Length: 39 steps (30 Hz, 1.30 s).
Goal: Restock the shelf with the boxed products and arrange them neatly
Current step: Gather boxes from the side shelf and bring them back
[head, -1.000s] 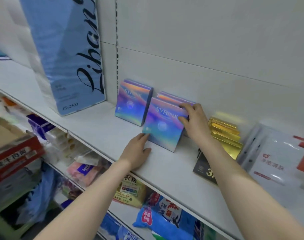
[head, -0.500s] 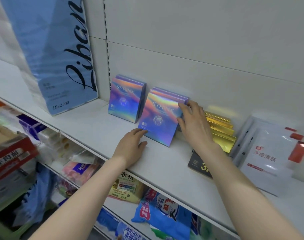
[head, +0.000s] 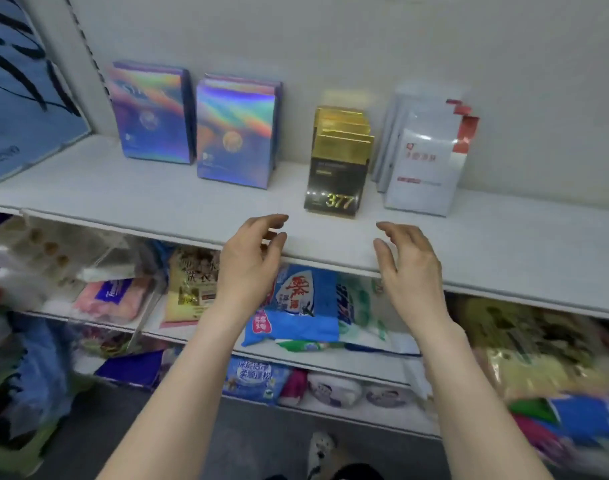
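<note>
Both hands hover at the front edge of the shelf (head: pixel 157 206), palms facing each other. The left hand (head: pixel 251 268) and the right hand (head: pixel 412 275) hold nothing. The fingers of each are loosely curved and spread, with the thumb set apart. Neither hand touches a product.

The boxed products stand on the shelf toward the back wall. Seen from the hands:

- left rainbow boxes (head: pixel 150 116): 10 o'clock
- right rainbow boxes (head: pixel 235 133): 11 o'clock
- gold boxes (head: pixel 341 147): 12 o'clock
- white packets (head: pixel 424 161): 1 o'clock

Each group is filed front to back with faces forward, so the front label reads from the aisle. The two rainbow groups stand just beside each other, and a wider gap separates them from the gold boxes. The gold boxes form a stepped row.

The hands bracket the gold boxes, a spacing that suits gripping the row from both sides. Squaring this group is probably the step in hand. Pressing on one side only could tip the row.

A large blue pack (head: pixel 22 109) stands at 9 o'clock. Bagged goods (head: pixel 296 306) fill the lower level at 6 o'clock.
</note>
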Motion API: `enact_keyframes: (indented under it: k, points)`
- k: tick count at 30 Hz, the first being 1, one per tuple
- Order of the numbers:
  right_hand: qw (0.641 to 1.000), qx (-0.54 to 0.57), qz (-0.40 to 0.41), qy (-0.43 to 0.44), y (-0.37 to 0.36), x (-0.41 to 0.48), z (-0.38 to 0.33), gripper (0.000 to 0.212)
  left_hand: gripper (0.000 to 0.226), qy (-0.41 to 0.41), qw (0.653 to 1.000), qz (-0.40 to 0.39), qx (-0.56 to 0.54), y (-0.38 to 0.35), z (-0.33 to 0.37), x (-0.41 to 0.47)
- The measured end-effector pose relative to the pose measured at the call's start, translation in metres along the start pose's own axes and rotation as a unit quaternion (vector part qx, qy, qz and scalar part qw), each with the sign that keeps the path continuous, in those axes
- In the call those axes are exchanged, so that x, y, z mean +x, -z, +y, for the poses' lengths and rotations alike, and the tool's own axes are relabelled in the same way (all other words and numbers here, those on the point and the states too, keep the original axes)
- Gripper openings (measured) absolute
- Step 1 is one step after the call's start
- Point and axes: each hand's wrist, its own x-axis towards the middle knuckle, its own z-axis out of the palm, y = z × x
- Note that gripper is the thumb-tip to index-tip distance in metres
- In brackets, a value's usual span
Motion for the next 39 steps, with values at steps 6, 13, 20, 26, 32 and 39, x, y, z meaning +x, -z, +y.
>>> enact_keyframes:
  k: [6, 13, 20, 26, 32, 39]
  points:
    - [0.991, -0.030, 0.083, -0.103, 0.066, -0.065, 0.075, 0.029, 0.025, -0.048, 0.994, -0.094, -0.033, -0.065, 0.054, -0.037]
    - [0.967, -0.097, 0.128, -0.200, 0.166, -0.142, 0.180, 0.031, 0.024, -0.125, 0.969, -0.202, -0.070, -0.178, 0.155, -0.080]
    - [0.941, -0.171, 0.115, -0.267, 0.295, -0.206, 0.302, 0.034, 0.030, -0.219, 0.933, -0.271, -0.095, -0.315, 0.285, -0.116]
    - [0.932, -0.209, 0.080, -0.286, 0.393, -0.201, 0.397, 0.043, 0.042, -0.294, 0.912, -0.286, -0.019, -0.416, 0.390, -0.113]
    - [0.925, -0.229, 0.079, -0.291, 0.459, -0.161, 0.471, 0.045, 0.054, -0.325, 0.881, -0.341, 0.037, -0.514, 0.461, -0.089]
    - [0.913, -0.262, 0.070, -0.304, 0.506, -0.104, 0.559, 0.046, 0.055, -0.371, 0.854, -0.361, 0.047, -0.633, 0.517, -0.048]
